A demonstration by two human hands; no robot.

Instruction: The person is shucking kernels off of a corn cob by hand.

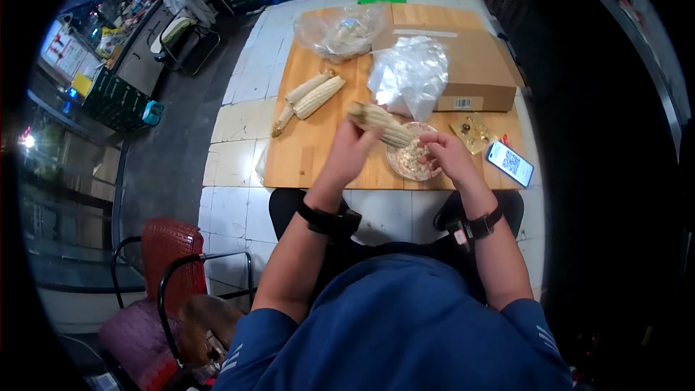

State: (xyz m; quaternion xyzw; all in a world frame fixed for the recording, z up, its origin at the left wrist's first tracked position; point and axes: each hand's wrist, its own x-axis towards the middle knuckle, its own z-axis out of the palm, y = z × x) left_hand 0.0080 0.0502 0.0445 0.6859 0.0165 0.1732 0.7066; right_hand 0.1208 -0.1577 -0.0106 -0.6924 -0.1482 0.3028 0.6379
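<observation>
My left hand (353,146) grips the thick end of a pale ear of corn (383,124), which slants down to the right. The cob's other end is over a patterned bowl (395,167) holding loose pale kernels (411,158). Over the bowl's right side is my right hand (448,155), its fingers bent near the cob's tip. Whether those fingers touch the cob or pinch a kernel is too small to make out. To the left on the wooden table (315,160), a full ear of corn (320,98) lies beside what look like stripped cobs (283,119).
A cardboard box (478,65) stands at the back right, with a clear plastic bag (410,70) against it. Another plastic bag (345,32) lies at the back left. Near the right edge are a lit phone (510,163) and a small yellowish packet (473,133).
</observation>
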